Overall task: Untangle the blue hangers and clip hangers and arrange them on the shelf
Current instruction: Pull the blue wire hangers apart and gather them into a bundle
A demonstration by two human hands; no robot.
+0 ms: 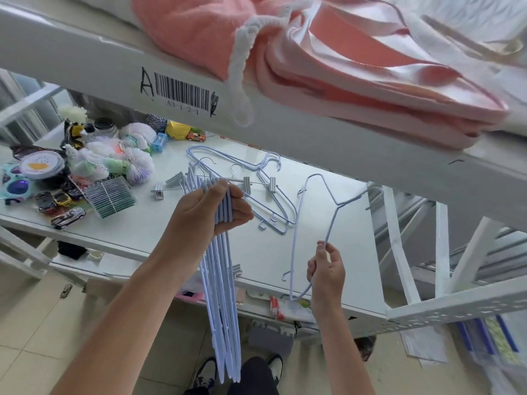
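My left hand (212, 208) is closed around a stacked bunch of blue hangers (222, 315) that hang down past the front edge of the white shelf (328, 252). My right hand (326, 270) pinches one arm of a single blue hanger (332, 206), held tilted above the shelf's right part. A few more blue hangers (266, 201) lie tangled on the shelf behind my left hand, together with grey clip hangers (256, 183) and loose grey clips (157, 190).
Toy cars (68, 217), net bags (114, 155), sunglasses (14, 186) and a pack of cards (111, 196) crowd the shelf's left end. The upper shelf beam (182, 92) with pink towels (356, 81) hangs overhead. My shoes (205, 372) stand on the tiled floor below.
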